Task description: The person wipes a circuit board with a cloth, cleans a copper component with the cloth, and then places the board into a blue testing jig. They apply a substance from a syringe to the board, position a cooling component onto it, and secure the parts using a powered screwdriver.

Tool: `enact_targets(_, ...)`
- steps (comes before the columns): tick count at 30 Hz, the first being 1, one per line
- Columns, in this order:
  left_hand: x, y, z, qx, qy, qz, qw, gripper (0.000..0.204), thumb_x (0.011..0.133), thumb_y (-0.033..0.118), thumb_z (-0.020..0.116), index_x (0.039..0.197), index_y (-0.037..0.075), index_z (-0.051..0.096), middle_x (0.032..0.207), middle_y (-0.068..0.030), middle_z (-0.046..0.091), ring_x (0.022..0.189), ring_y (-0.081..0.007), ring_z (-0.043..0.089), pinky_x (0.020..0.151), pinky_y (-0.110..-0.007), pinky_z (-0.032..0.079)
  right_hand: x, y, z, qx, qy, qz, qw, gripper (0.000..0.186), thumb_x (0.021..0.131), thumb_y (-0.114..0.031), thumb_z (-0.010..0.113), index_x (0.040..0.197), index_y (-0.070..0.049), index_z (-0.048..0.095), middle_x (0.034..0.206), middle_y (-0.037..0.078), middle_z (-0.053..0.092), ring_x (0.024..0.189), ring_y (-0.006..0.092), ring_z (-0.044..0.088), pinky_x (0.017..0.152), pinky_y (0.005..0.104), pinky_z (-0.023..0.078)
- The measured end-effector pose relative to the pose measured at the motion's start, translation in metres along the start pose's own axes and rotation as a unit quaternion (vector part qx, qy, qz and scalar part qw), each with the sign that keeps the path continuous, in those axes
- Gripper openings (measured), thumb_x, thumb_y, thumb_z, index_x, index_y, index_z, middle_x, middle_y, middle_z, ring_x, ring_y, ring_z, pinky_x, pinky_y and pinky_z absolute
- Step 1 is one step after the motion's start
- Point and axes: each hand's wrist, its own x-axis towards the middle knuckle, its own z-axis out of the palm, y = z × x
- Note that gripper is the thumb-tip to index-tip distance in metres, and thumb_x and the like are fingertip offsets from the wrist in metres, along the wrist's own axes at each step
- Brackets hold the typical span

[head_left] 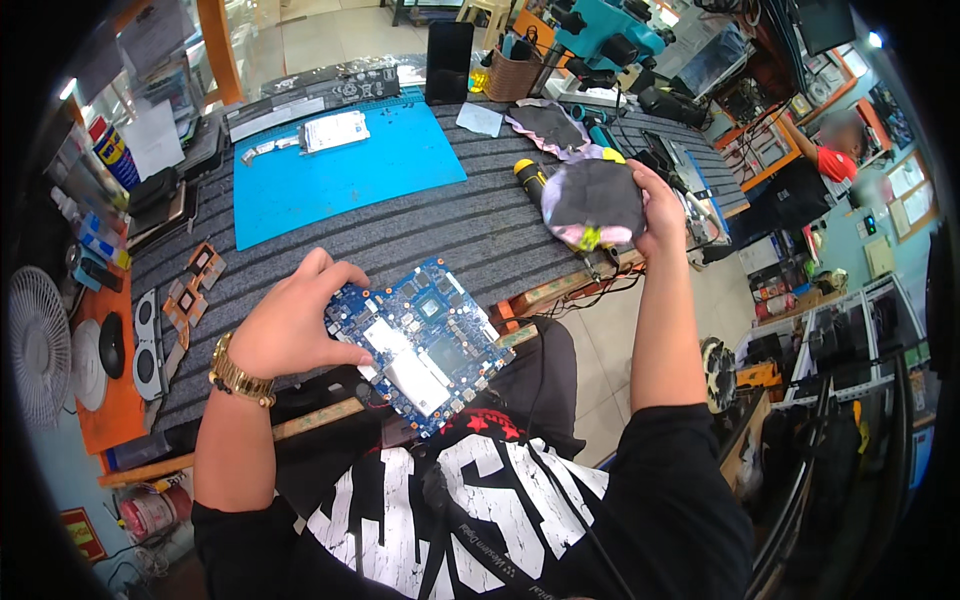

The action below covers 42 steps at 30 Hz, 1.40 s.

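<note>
My left hand grips a blue laptop circuit board by its left edge, holding it tilted over the near edge of the ribbed grey workbench. A gold watch sits on that wrist. My right hand is raised to the right and holds a dark grey cloth with a pale lilac edge, bunched into a pad. A bit of yellow shows at the cloth's lower edge. A screwdriver with a black and yellow handle lies on the bench just left of the cloth.
A blue work mat with a white flat part lies at the back left. Copper heat pipes and small speakers rest near the left edge. A wicker basket, a dark phone and another person are behind.
</note>
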Motion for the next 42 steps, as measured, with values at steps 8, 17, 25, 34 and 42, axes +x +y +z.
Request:
enact_targets(8, -0.002, -0.019, 0.003, -0.025, 0.019, 0.053, 0.998, 0.074, 0.08, 0.036, 0.107, 0.14, 0.008, 0.075, 0.125, -0.0158, 0.071, 0.119, -0.0388, 0.073, 0.103, -0.048, 0.06, 0.069, -0.018, -0.027, 0.072, 0.002, -0.102, 0.992, 0.044, 0.119, -0.006, 0.06, 0.161, 0.002, 0.066, 0.144, 0.021, 0.079, 0.126, 0.0336, 0.08, 0.11, 0.05, 0.068)
enact_targets(17, 0.002, -0.017, 0.001, -0.136, -0.016, -0.038, 0.99, 0.028, 0.114, 0.006, 0.068, 0.14, 0.004, 0.075, 0.109, -0.0052, 0.08, 0.102, -0.0102, 0.072, 0.091, -0.035, 0.06, -0.077, 0.015, -0.001, -0.326, -0.062, -0.145, 0.932, 0.043, 0.115, -0.017, 0.077, 0.155, -0.004, 0.07, 0.112, 0.005, 0.079, 0.097, 0.0122, 0.074, 0.077, 0.0287, 0.057)
enact_targets(25, 0.009, -0.031, 0.011, -0.258, -0.04, -0.052, 0.964, 0.028, 0.118, 0.002, 0.06, 0.144, 0.002, 0.072, 0.113, -0.0011, 0.078, 0.103, -0.0075, 0.07, 0.093, -0.03, 0.058, -0.223, 0.074, 0.077, -0.334, -0.323, -0.016, 0.885, 0.039, 0.112, -0.004, 0.079, 0.149, 0.002, 0.068, 0.103, -0.001, 0.075, 0.087, 0.0051, 0.06, 0.077, 0.0255, 0.05)
enact_targets(34, 0.017, -0.043, 0.004, -0.374, 0.007, -0.077, 0.924, 0.033, 0.121, 0.008, 0.062, 0.152, 0.004, 0.072, 0.116, 0.0004, 0.08, 0.1, -0.0048, 0.071, 0.088, -0.027, 0.058, -0.215, 0.062, 0.117, -0.215, -0.32, 0.079, 0.919, 0.033, 0.112, 0.001, 0.074, 0.145, 0.006, 0.069, 0.099, -0.002, 0.075, 0.086, 0.0038, 0.064, 0.077, 0.0243, 0.051)
enact_targets(42, 0.019, -0.054, -0.017, -0.33, 0.195, -0.182, 0.906, 0.037, 0.12, 0.025, 0.073, 0.153, 0.007, 0.076, 0.114, 0.0044, 0.078, 0.084, -0.0019, 0.058, 0.069, -0.024, 0.046, -0.188, 0.086, 0.156, -0.143, -0.355, 0.154, 0.911, 0.034, 0.115, -0.016, 0.076, 0.144, 0.001, 0.073, 0.115, 0.0, 0.082, 0.093, 0.0076, 0.069, 0.082, 0.0278, 0.056)
